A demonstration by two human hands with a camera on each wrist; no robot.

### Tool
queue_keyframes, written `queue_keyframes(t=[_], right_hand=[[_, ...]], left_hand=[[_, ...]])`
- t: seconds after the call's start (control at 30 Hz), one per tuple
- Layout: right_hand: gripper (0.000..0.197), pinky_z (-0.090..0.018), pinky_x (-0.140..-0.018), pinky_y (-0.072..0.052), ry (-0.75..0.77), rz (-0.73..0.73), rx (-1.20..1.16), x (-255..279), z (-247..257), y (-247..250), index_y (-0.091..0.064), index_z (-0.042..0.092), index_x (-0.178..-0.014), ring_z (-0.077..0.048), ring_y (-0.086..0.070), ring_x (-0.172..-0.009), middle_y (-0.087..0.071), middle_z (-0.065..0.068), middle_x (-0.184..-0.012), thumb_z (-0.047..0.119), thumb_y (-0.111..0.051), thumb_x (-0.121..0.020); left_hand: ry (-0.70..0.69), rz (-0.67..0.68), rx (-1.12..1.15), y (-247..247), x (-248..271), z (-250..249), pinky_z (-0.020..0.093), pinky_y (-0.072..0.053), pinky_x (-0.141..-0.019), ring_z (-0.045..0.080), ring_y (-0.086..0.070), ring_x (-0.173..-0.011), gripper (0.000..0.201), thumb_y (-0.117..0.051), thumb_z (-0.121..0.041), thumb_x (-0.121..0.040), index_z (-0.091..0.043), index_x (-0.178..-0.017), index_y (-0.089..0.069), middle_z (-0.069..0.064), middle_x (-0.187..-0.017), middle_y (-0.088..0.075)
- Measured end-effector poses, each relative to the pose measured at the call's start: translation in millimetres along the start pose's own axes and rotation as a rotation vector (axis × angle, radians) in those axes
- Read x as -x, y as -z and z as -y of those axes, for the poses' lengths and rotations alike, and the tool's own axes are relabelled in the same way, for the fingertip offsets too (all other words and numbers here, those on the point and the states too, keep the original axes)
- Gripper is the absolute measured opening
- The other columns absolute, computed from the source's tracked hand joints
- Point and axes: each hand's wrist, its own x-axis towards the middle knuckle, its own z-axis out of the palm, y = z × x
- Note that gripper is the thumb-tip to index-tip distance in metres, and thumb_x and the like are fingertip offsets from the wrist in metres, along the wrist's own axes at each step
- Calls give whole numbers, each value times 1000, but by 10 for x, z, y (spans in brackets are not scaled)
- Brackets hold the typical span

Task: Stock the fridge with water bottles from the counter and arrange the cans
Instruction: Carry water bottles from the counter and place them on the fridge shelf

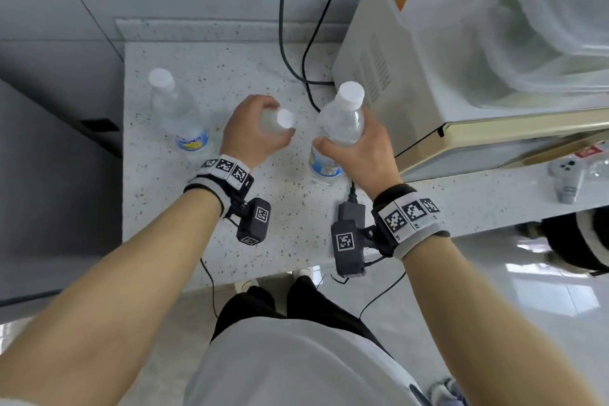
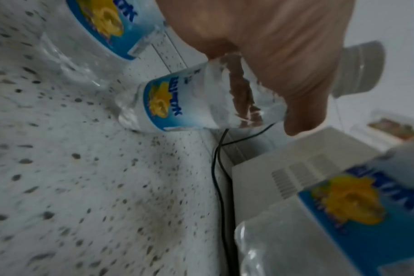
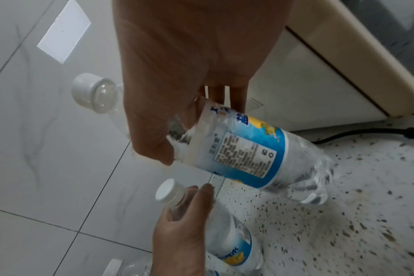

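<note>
Three clear water bottles with white caps and blue-yellow labels are at the speckled counter (image 1: 204, 227). The left bottle (image 1: 174, 109) stands free. My left hand (image 1: 260, 128) grips the middle bottle (image 1: 278, 119) around its shoulder, just below the cap; in the left wrist view that bottle (image 2: 177, 104) leans, its base near the counter. My right hand (image 1: 352, 148) grips the right bottle (image 1: 342, 119) around its upper body. In the right wrist view this bottle (image 3: 248, 153) is tilted, base just above the counter. No cans are in view.
A cream microwave (image 1: 461, 43) stands right of the bottles, close to my right hand. Black cables (image 1: 283, 26) run down the wall behind them onto the counter. A grey unit (image 1: 49, 175) borders the counter's left edge. Small items (image 1: 566, 175) lie at far right.
</note>
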Motion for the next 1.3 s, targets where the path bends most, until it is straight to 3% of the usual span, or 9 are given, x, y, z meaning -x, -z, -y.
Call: queue_keyframes(t=[0.27, 0.4, 0.47, 0.53, 0.77, 0.93, 1.0, 1.13, 1.3], right_hand=[[43, -25, -76, -58, 48, -7, 21, 257, -50, 234, -60, 18, -106, -11, -67, -89, -69, 2, -97, 27, -83, -71], [41, -13, -69, -52, 97, -9, 2, 267, -70, 399, -60, 16, -104, -9, -64, -85, -68, 0, -96, 25, -84, -72], [41, -12, -68, -50, 137, 17, -15, 237, -55, 420, -59, 18, -104, -8, -63, -85, -67, 2, -97, 26, -84, -72], [41, -13, -69, -49, 175, 77, -30, 182, -39, 403, -58, 21, -105, -6, -63, -85, -66, 6, -97, 26, -83, -72], [47, -18, -75, -52, 239, 461, -156, 183, -119, -45, -57, 22, -108, -7, -65, -86, -67, 7, -98, 17, -82, -68], [42, -6, -64, -44, 275, 795, -170, 747, -178, -508, -56, 17, -102, 9, -58, -70, -62, 10, -88, 9, -81, -69], [41, -10, -66, -47, 318, 941, -156, 1058, -155, -639, -57, 16, -101, 4, -61, -73, -65, 7, -88, 10, -79, -68], [40, -13, -68, -51, 401, 1191, -63, 1692, -68, -786, -59, 18, -105, -3, -65, -81, -67, 6, -93, 9, -76, -70], [42, -25, -75, -54, 508, 1396, 28, 2486, 30, -883, -59, 25, -101, -7, -66, -86, -68, 6, -95, 21, -76, -63]], left_hand=[[-34, 135, -305, -292, 59, 107, 38, -35, -99, 30, -53, -111, 62, -84, -25, -61, -17, -117, -59, 5, -116, -58], [69, -134, 79, -105, 116, -109, 26, -49, -83, 22, -59, -97, 48, -80, -16, -70, -6, -112, -60, 8, -107, -63], [165, -201, 311, 19, 242, -255, 15, -47, -78, 13, -59, -92, 40, -78, -16, -73, -11, -109, -61, 1, -101, -64], [249, -231, 470, 109, 448, -386, 17, -49, -77, 8, -62, -85, 24, -76, -14, -73, -22, -93, -64, -6, -90, -66], [521, -447, 625, 279, 1658, -443, 42, -54, -80, 24, -63, -81, 33, -73, -20, -59, -9, -90, -66, 10, -88, -66], [646, -696, 624, 449, 2622, -522, 32, -51, -71, 19, -61, -76, 13, -72, -24, -60, -28, -73, -69, -4, -75, -65], [650, -745, 607, 509, 2970, -596, 30, -50, -72, 14, -60, -73, 8, -73, -28, -59, -31, -66, -69, -11, -68, -64], [692, -839, 595, 525, 3732, -634, 26, -51, -75, 10, -63, -73, 13, -75, -19, -71, -29, -72, -68, -10, -74, -67], [670, -844, 593, 413, 4738, -718, 35, -51, -83, 16, -63, -83, 35, -76, -34, -54, -22, -86, -67, 1, -86, -69]])
